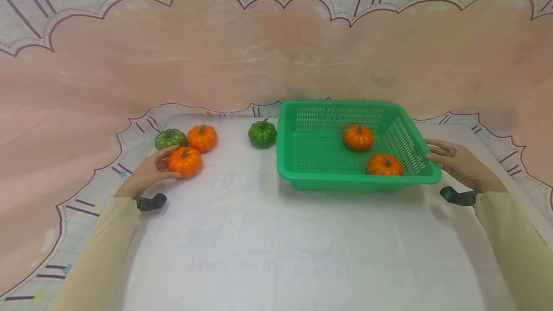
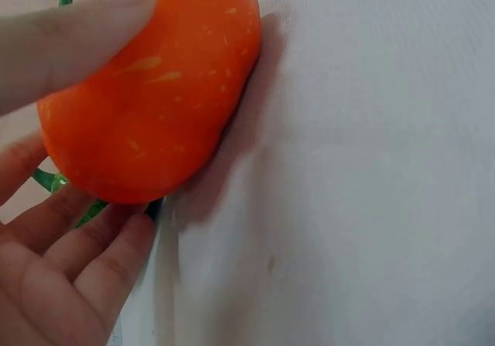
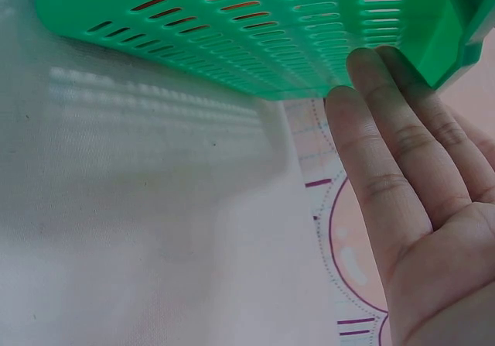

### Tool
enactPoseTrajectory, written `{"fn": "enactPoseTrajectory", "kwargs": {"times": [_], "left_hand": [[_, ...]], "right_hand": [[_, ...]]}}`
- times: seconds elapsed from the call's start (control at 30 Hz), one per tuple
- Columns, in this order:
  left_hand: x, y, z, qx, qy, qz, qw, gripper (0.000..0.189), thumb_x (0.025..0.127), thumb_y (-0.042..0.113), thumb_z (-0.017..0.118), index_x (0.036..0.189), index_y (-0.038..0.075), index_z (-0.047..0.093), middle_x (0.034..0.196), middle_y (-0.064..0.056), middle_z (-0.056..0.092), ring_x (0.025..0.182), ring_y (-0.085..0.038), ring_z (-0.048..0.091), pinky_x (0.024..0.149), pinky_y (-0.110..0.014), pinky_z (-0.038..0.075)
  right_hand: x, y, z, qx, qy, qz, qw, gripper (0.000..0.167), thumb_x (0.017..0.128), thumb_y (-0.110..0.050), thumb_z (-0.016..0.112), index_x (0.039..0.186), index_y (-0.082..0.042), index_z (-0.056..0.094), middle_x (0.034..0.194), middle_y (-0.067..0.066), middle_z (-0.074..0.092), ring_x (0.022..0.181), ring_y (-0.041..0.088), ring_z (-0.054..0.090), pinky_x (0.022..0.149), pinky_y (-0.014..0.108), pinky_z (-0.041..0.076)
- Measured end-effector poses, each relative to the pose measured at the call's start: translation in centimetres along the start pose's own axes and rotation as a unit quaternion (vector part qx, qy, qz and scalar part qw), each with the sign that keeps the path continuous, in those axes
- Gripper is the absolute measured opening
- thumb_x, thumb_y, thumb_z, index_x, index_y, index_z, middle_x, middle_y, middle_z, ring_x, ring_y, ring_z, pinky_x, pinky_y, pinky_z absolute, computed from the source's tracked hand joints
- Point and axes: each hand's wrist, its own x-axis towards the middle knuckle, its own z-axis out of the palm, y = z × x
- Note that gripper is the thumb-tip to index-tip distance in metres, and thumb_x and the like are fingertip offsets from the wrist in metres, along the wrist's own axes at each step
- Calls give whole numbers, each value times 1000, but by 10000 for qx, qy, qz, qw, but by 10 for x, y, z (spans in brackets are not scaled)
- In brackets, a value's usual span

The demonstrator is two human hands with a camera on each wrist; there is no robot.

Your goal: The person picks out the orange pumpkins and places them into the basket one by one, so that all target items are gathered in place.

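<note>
In the head view, my left hand (image 1: pixel 149 172) holds a small orange pumpkin (image 1: pixel 185 162) at the table's left. Its thumb lies across one side and the fingers curl round the other, as the left wrist view shows the pumpkin (image 2: pixel 155 121) close up. Behind it sit another orange pumpkin (image 1: pixel 202 138) and a light green pumpkin (image 1: pixel 170 139), partly covered. At the right, my right hand (image 1: pixel 462 164) is against the end of a green plastic basket (image 1: pixel 345 177). Straight fingers (image 3: pixel 387 145) touch the basket's slotted wall in the right wrist view; the thumb is hidden there.
Two orange pumpkins, one farther back (image 1: pixel 358 137) and one nearer (image 1: pixel 384 164), lie inside the basket. A dark green pumpkin (image 1: pixel 262 133) stands just left of it. White cloth (image 1: pixel 276 234) covers the table, and a patterned pink curtain (image 1: pixel 242 61) rises behind.
</note>
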Motion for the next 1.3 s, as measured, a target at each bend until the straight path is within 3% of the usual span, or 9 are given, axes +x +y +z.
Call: {"fn": "enactPoseTrajectory", "kwargs": {"times": [0.4,0.93,1.3], "left_hand": [[-2,-1,-1,-7,-76,-112,9999,90,85,28,70,151,8,12,156,-23,13,138,-49,21,109,-61,26],[3,4,-1,41,-343,176,9992,85,86,21,68,151,8,14,157,-23,10,140,-50,15,110,-62,22],[5,4,2,126,-338,-73,9993,90,85,28,69,152,14,10,157,-22,8,139,-50,15,110,-63,23]], "right_hand": [[-1,-2,1,-90,42,92,9999,62,98,-16,48,149,2,15,114,-37,49,103,-20,50,79,0,43],[-1,-2,1,-286,25,154,9995,65,99,-21,47,150,-1,12,119,-35,43,104,-23,45,81,2,42],[-1,-1,1,-98,9,95,9999,65,99,-19,47,149,2,11,118,-36,45,105,-22,47,81,1,42]]}}
